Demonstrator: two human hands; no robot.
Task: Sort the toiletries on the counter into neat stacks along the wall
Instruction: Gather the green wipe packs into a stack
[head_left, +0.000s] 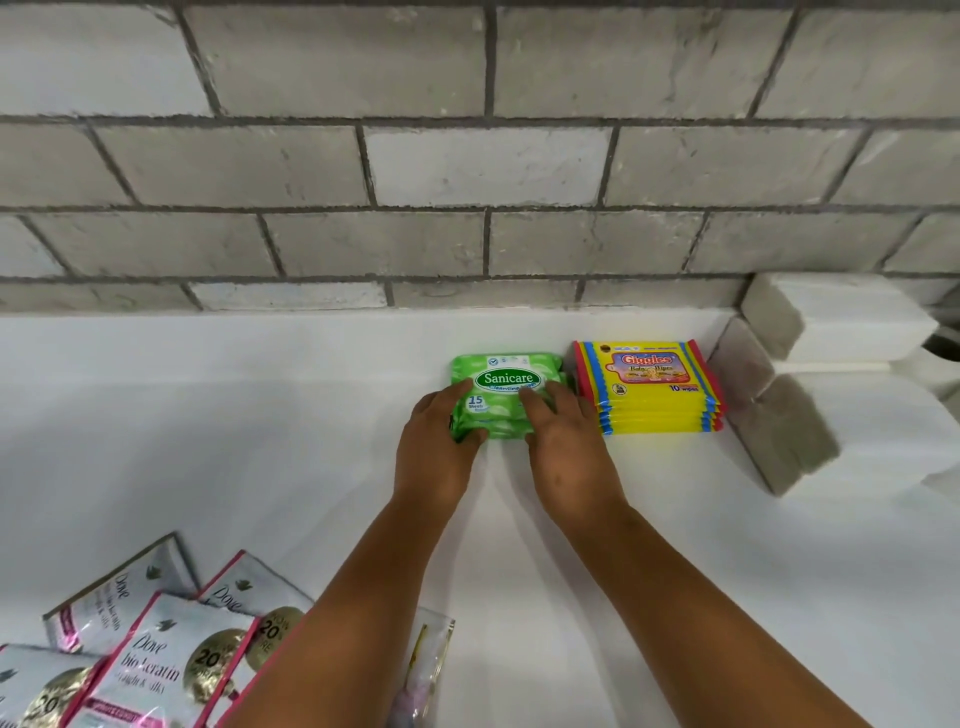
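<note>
A stack of green Sanicare wipe packs (506, 376) sits on the white counter (208, 415) close to the tiled wall. My left hand (439, 441) grips its left front corner and my right hand (563, 441) presses on its right front side, fingers over the top pack. Right beside it stands a neat stack of yellow Giggles baby wipe packs (649, 384). Several white Dove sachets (156, 639) lie in a loose overlapping heap at the near left, partly behind my left forearm.
White tissue packs (831, 317) are piled against the wall at the far right, with grey-ended ones (779, 431) in front of them. A clear plastic packet (423, 665) lies under my left forearm. The brick-tiled wall (467, 208) bounds the counter's back.
</note>
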